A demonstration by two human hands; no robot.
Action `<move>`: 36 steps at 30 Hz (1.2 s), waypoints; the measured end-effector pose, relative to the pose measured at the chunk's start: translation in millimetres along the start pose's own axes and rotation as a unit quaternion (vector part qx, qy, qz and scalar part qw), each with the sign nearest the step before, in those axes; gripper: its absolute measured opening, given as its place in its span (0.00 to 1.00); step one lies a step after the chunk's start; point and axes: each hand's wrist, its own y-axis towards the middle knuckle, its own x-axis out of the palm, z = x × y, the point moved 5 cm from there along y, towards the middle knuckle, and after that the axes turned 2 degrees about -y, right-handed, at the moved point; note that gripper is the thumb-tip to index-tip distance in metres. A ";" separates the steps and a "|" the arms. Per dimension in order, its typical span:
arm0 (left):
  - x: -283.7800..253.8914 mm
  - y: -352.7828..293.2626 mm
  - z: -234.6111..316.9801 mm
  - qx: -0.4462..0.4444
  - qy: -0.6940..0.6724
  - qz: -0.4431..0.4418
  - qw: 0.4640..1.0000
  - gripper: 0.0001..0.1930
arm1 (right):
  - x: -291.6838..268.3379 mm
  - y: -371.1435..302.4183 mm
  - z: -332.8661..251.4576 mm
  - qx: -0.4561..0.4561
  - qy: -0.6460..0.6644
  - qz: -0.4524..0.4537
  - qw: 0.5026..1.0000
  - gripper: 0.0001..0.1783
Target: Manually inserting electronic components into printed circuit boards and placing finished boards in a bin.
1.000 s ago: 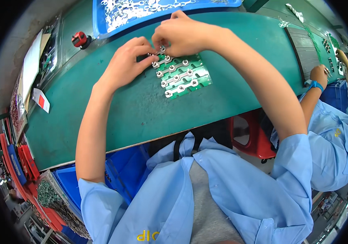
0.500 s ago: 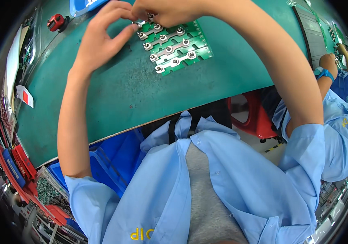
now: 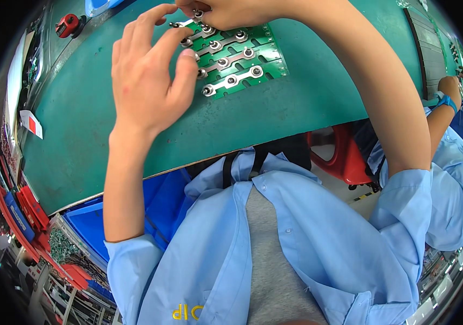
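Observation:
A green circuit board panel (image 3: 272, 58) lies on the table, carrying several silvery metal strips (image 3: 222, 84) with dark-tipped round studs. My right hand (image 3: 237, 12) is over the far edge of the panel, its fingers pinched on a small metal part (image 3: 198, 13) that they partly hide. At the panel's left side is my left hand (image 3: 153, 81), fingers spread and apart. Its thumb and index finger are beside the ends of the strips and cover some of them; nothing shows in its grip.
The green table (image 3: 85, 124) runs beneath the panel. A blue tray (image 3: 97, 6) and a red-and-black round object (image 3: 68, 25) are at the far left. Below the table edge is a blue bin (image 3: 163, 200). A red stool (image 3: 345, 157) and a co-worker's arm (image 3: 447, 105) are to the right.
My left hand has moved right and nearer, from the far left corner to along the panel's left side, its fingers spreading. My right hand stays at the far edge, still pinched.

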 end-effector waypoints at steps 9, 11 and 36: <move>20.7 0.1 14.4 -0.125 0.027 0.038 0.991 0.17 | 1.7 16.1 7.3 -0.034 0.012 0.011 0.999 0.07; 21.8 1.6 15.6 -0.129 0.010 0.058 0.990 0.17 | 0.1 14.6 8.4 -0.049 0.020 0.006 0.999 0.07; 9.9 10.5 9.7 -0.062 0.071 0.024 0.995 0.14 | -28.1 -14.6 39.6 0.002 0.148 0.062 0.987 0.07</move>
